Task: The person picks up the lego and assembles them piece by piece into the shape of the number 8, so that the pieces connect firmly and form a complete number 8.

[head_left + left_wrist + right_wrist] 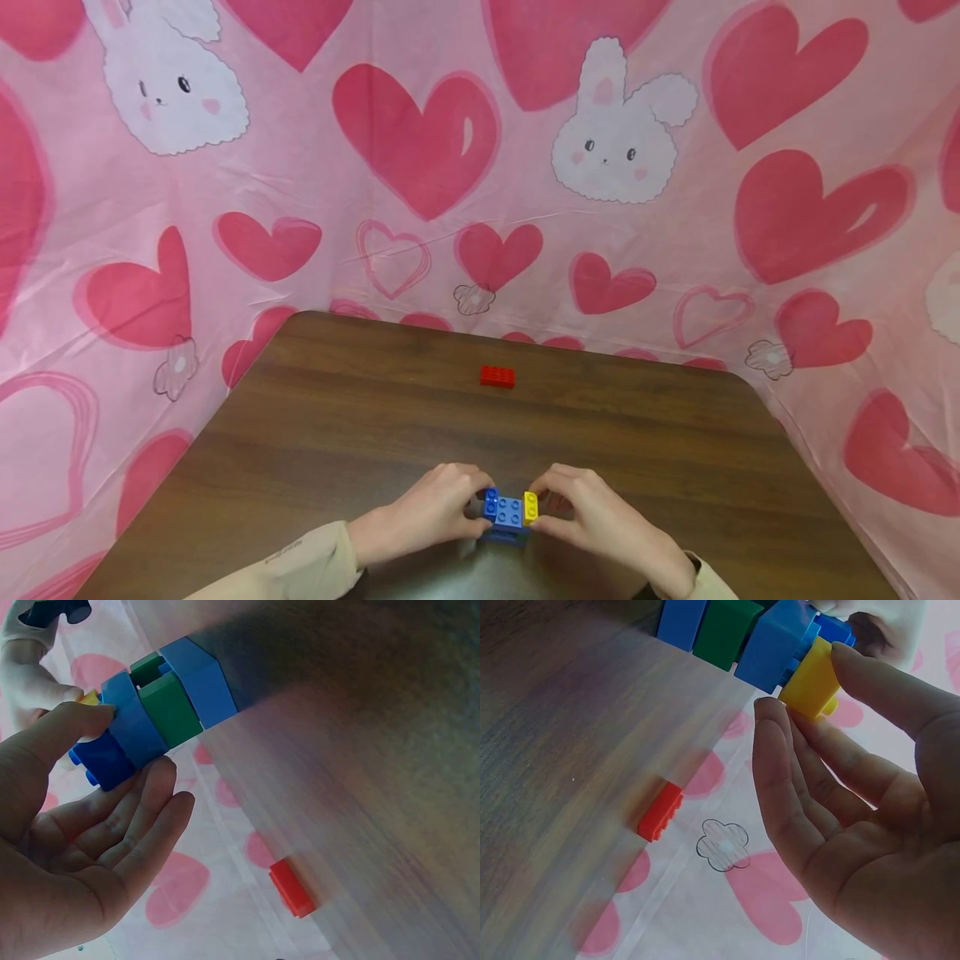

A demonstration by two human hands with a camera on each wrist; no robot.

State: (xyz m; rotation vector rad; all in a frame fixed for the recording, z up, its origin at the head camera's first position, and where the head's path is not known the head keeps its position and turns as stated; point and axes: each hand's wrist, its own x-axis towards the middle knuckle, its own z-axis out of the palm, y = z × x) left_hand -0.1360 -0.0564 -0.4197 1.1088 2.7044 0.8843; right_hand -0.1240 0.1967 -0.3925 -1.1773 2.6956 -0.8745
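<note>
A small stack of toy building bricks stands on the table near its front, between my two hands. In the left wrist view it has a blue brick (pixel 201 679) at the bottom, green bricks (pixel 171 711) above, then a lighter blue brick (pixel 510 511). On top, a dark blue brick (pixel 491 505) sits at the left end and a yellow brick (pixel 531 507) at the right end, with studs bare between them. My left hand (pixel 441 505) pinches the dark blue brick between thumb and fingers. My right hand (pixel 592 514) pinches the yellow one the same way.
A red brick (pixel 497 377) lies alone toward the back of the brown wooden table (pixel 360 408). Pink cloth (pixel 420 275) printed with hearts and rabbits hangs behind the table and along both sides.
</note>
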